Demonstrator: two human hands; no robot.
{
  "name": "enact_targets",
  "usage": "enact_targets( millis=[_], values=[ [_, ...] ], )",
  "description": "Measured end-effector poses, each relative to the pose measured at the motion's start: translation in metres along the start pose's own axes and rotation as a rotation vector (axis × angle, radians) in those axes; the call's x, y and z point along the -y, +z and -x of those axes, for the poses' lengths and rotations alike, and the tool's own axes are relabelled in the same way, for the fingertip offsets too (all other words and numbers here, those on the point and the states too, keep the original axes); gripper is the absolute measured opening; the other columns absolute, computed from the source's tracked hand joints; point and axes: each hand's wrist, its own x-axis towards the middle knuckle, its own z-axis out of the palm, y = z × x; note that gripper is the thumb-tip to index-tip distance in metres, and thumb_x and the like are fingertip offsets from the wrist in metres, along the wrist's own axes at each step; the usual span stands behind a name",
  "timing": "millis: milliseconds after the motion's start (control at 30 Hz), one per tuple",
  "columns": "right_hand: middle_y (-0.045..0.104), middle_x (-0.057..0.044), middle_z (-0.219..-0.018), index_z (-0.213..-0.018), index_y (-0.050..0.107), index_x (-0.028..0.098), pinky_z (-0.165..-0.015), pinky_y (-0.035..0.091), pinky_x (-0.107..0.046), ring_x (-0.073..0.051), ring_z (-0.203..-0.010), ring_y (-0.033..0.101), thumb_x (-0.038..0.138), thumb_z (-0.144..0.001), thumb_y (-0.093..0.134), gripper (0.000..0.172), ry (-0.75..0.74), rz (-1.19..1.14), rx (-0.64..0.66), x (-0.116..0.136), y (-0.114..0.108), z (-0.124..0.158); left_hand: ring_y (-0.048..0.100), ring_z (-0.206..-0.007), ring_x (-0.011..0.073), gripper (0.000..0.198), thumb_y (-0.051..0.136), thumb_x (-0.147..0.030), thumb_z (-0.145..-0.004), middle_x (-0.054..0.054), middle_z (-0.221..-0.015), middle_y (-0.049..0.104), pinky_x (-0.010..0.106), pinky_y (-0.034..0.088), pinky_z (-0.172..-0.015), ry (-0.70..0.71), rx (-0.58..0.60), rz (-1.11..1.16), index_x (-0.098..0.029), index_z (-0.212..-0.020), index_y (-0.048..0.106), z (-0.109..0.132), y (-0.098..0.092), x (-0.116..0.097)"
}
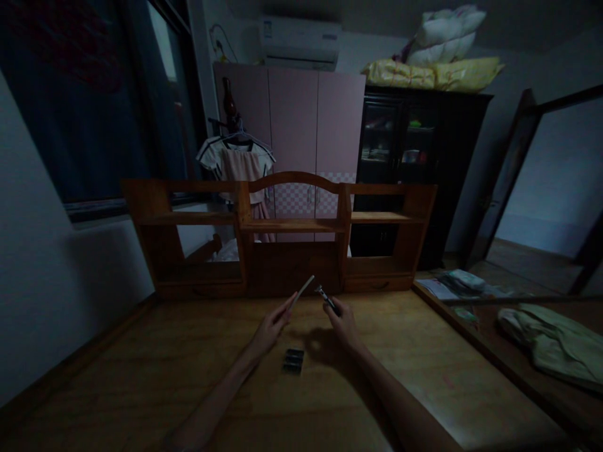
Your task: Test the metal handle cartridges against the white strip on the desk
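Note:
In my left hand (274,323), fingers closed, is a thin, pale, flat strip (303,292) that slants up to the right; I see it nearly edge-on and cannot make out its kind. My right hand (343,319) is wrapped round the dark handle of a razor (326,297), whose small silvery head points up and to the left, towards the strip. A short gap separates the two. Below the hands, a small dark pack (293,361) with three dark bars lies on the wooden table (226,395).
Along the table's far edge stands a wooden shelf unit (294,225). A raised wooden edge (475,336) borders the right side, with a pale green cloth (556,345) and a paper (436,289) beyond it. A wall (47,263) is on the left.

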Motion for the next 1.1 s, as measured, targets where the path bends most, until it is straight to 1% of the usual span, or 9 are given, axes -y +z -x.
enact_targets(
  millis=[33,100,267,400,500,600,800,967,1100],
  values=[
    [0.039,0.004,-0.06,-0.069,0.05,0.018,-0.052,0.025,-0.023,-0.011,-0.057,0.036,0.041,-0.084,0.049,0.028,0.014,-0.036,0.03,0.001,0.0,0.0,0.043,-0.05,0.0069,0.058,0.054,-0.043,-0.084,-0.001,-0.07,0.059,0.015,0.034,-0.046,-0.027,0.012,0.003,-0.024,-0.137,0.041,0.001,0.001,0.0],
    [0.037,0.004,-0.06,-0.07,0.049,0.018,-0.05,0.025,-0.022,-0.011,-0.056,0.035,0.043,-0.084,0.048,0.029,0.049,-0.132,0.091,0.004,0.0,0.001,0.03,-0.042,0.0047,0.06,0.052,-0.045,-0.084,-0.005,-0.058,0.046,0.015,0.022,-0.04,-0.068,0.044,0.004,-0.024,-0.139,0.038,0.001,0.004,0.002],
    [0.034,0.005,-0.06,-0.069,0.045,0.019,-0.047,0.022,-0.022,-0.009,-0.053,0.03,0.044,-0.083,0.049,0.03,0.097,-0.283,0.122,0.004,-0.001,0.001,0.019,-0.04,0.0035,0.064,0.053,-0.047,-0.083,-0.008,-0.056,0.033,0.016,0.012,-0.037,-0.154,0.058,0.066,-0.025,-0.14,0.035,0.0,0.006,0.005],
    [0.036,0.004,-0.058,-0.069,0.047,0.019,-0.046,0.023,-0.022,-0.009,-0.052,0.032,0.045,-0.082,0.051,0.03,0.107,-0.231,0.098,0.004,-0.002,0.001,0.018,-0.04,0.0034,0.064,0.052,-0.047,-0.084,-0.008,-0.058,0.03,0.015,0.011,-0.037,-0.161,0.06,0.144,-0.027,-0.141,0.032,0.003,0.004,0.004],
    [0.036,0.004,-0.058,-0.069,0.048,0.019,-0.046,0.023,-0.022,-0.01,-0.052,0.033,0.047,-0.083,0.05,0.031,0.094,-0.196,0.112,0.007,-0.005,0.003,0.02,-0.04,0.0029,0.065,0.053,-0.048,-0.083,-0.008,-0.059,0.031,0.015,0.012,-0.037,-0.174,0.092,0.137,-0.026,-0.141,0.033,0.005,0.004,0.005],
    [0.035,0.005,-0.057,-0.067,0.046,0.019,-0.046,0.023,-0.022,-0.009,-0.051,0.032,0.046,-0.084,0.049,0.032,0.067,-0.173,0.099,0.013,-0.011,0.005,0.017,-0.039,0.0028,0.066,0.052,-0.049,-0.083,-0.009,-0.06,0.029,0.015,0.01,-0.037,-0.194,0.075,0.126,-0.027,-0.141,0.032,0.006,0.004,0.006],
    [0.034,0.004,-0.059,-0.066,0.046,0.018,-0.049,0.023,-0.022,-0.01,-0.055,0.033,0.042,-0.084,0.05,0.03,0.045,-0.058,0.053,0.017,-0.019,0.003,0.018,-0.042,0.0034,0.064,0.054,-0.046,-0.083,-0.008,-0.06,0.028,0.015,0.011,-0.038,-0.163,0.091,0.209,-0.027,-0.141,0.032,0.01,0.005,0.0],
    [0.037,0.004,-0.06,-0.066,0.045,0.019,-0.048,0.025,-0.022,-0.01,-0.053,0.034,0.042,-0.084,0.049,0.03,0.046,-0.179,0.205,0.024,-0.019,0.006,0.017,-0.04,0.0022,0.064,0.055,-0.047,-0.082,-0.008,-0.062,0.033,0.015,0.011,-0.037,-0.215,0.082,0.148,-0.026,-0.14,0.035,0.008,0.003,0.006],
    [0.039,0.004,-0.059,-0.067,0.047,0.019,-0.048,0.025,-0.022,-0.01,-0.052,0.035,0.044,-0.085,0.049,0.031,0.068,-0.208,0.189,0.026,-0.017,0.008,0.015,-0.039,0.0026,0.064,0.054,-0.046,-0.083,-0.009,-0.06,0.027,0.015,0.009,-0.036,-0.213,0.066,0.189,-0.028,-0.141,0.032,0.005,0.0,0.009]
  ],
)
